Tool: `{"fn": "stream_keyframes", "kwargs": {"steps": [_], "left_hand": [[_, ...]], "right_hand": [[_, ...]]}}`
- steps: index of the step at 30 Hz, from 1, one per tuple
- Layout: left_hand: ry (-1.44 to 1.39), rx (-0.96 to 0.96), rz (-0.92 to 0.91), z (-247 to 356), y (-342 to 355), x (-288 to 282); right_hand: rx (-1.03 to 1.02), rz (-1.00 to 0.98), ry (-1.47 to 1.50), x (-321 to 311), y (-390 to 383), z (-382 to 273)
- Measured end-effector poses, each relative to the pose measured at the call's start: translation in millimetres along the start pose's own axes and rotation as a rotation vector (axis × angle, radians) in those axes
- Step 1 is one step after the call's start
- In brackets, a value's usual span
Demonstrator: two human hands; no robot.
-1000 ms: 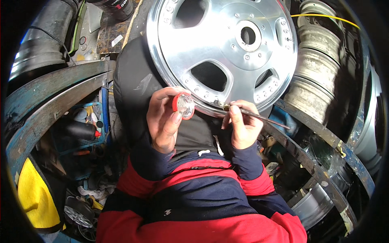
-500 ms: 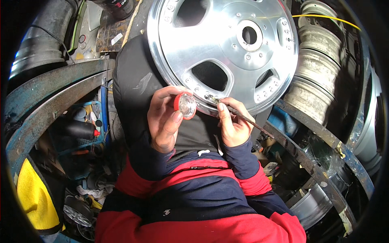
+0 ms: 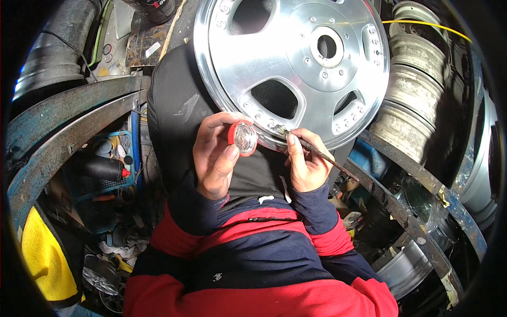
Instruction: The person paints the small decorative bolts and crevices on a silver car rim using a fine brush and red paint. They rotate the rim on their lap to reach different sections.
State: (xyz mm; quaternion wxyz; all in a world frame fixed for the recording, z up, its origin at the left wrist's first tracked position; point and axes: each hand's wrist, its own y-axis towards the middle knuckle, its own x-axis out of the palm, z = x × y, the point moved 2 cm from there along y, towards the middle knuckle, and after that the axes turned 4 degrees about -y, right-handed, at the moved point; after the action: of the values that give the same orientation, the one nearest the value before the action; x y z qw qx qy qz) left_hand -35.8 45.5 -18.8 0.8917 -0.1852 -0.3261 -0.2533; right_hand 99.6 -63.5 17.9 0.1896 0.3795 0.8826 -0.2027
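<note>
Since the frame a second ago, the right hand and the slim, brush-like tool in it have slid leftward along the near edge of the large polished wheel; the wheel itself has shifted only slightly to the right, and the left hand has barely stirred. That wheel is the landmark: it lies just beyond both hands, tilted, beside the person's dark-trousered leg. The right hand grasps the tool close to its working end, pinched between thumb and fingers, and sits at the wheel's near edge. The tool's long axis runs slantwise, its tip aimed up and leftward onto the wheel's face and its handle trailing away from the wheel toward the lower right. The tip is at the row of small bolts between the wheel's rim and its nearest opening; whether it presses on a bolt or hovers over it cannot be told. So the bolts lie ahead and to the left of the right-hand grip. The left hand grips a small, round, red-rimmed container, its clear-looking face turned toward the tool; it sits left of the tool's tip, overlapping the wheel's lower-left edge in view, though contact is unclear. Stained rims are stacked to the right of the wheel.
</note>
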Motion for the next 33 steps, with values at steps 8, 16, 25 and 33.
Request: {"fn": "stream_keyframes", "kwargs": {"steps": [8, 16, 25, 33], "left_hand": [[0.005, 0.005, -0.009, -1.2, -0.2, -1.2], [0.006, -0.007, -0.008, -1.1, -0.2, -0.8], [-0.004, -0.007, -0.012, -1.1, -0.3, -1.6], [-0.001, -0.011, -0.015, -0.3, 0.2, -1.7]], "right_hand": [[-0.032, -0.040, -0.012, 0.3, 1.1, -5.5], [0.048, -0.002, 0.076, 1.5, 0.3, 1.0], [-0.037, -0.042, 0.005, 1.3, 2.9, -3.9], [0.038, -0.005, 0.083, 0.0, 1.1, 3.3]]}}
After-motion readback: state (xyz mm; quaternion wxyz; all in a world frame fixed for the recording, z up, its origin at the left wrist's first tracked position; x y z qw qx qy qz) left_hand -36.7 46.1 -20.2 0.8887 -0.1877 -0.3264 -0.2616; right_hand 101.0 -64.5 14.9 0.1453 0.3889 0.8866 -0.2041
